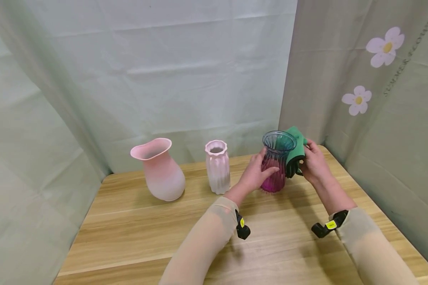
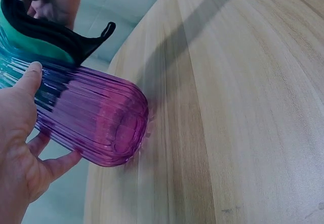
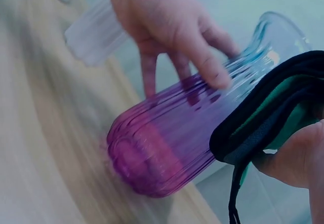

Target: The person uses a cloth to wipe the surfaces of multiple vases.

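My left hand (image 1: 252,174) holds a ribbed glass vase (image 1: 275,183) from its left side, thumb in front and fingers spread around the body. The glass shades from blue at the flared rim to magenta at the base. In the left wrist view, the vase (image 2: 104,117) has its base at the tabletop. My right hand (image 1: 315,163) grips a folded green cloth (image 1: 298,145) with black edging against the vase's right side, near the neck. A black loop hangs from the cloth (image 3: 268,102) in the right wrist view.
Left of the glass vase stands a slim fluted vase (image 1: 218,170), pink-white with a scalloped rim. Farther left is a wide-mouthed pink and white vase (image 1: 164,174). All are near the back edge of the wooden table (image 1: 135,233). Pale curtains (image 1: 171,75) hang behind and beside it.
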`<state>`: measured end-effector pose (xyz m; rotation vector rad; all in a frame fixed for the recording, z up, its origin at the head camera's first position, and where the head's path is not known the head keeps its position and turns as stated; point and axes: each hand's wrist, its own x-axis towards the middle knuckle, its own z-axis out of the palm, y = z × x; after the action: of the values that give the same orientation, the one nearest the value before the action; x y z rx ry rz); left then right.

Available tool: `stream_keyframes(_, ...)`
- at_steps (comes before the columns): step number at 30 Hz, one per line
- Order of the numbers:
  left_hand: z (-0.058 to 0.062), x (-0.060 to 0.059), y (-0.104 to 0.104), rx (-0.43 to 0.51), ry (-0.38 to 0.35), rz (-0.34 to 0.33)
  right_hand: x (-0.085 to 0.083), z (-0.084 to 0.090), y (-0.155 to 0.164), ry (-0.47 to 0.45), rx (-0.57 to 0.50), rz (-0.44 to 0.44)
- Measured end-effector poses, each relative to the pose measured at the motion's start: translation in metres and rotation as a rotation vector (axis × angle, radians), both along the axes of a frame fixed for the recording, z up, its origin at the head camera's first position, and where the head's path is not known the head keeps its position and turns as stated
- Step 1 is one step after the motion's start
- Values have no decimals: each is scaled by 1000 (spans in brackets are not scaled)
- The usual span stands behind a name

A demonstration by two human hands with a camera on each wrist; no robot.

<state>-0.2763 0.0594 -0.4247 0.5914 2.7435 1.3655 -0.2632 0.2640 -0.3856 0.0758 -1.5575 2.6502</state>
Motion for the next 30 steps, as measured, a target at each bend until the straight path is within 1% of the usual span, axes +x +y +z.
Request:
stream_keyframes(3, 0, -1, 1, 6, -1, 0, 1, 6, 0, 10, -50, -10)
stream_keyframes(5, 0, -1, 1, 7, -4, 0, 1, 8, 0, 16, -55, -7)
stream_keyframes(11, 0, -1, 0, 14, -2, 1, 0, 5, 1, 22, -30, 12)
stream_keyframes(14, -1, 0, -1, 14, 2, 5, 1, 2, 0, 20, 8, 20)
stream_keyframes(16, -1, 0, -1, 9, 4, 8, 2, -1, -1, 12, 53, 15)
stream_keyframes(19, -1, 0, -1, 0, 7, 9, 4, -8, -4, 2, 152, -5)
stream_keyframes(23, -1, 0, -1, -2, 10, 7, 6, -18, -7, 28, 339, -55)
stream_keyframes(25, -1, 0, 0, -1, 8, 6, 7, -22, -8, 51, 411, -75)
stream_keyframes(28, -2, 0, 0, -1, 4, 7, 9, -27, -8, 75, 475, -84)
stream_keyframes(30, -2, 0, 0, -4, 6, 9, 10, -30, -7, 69, 517, -78)
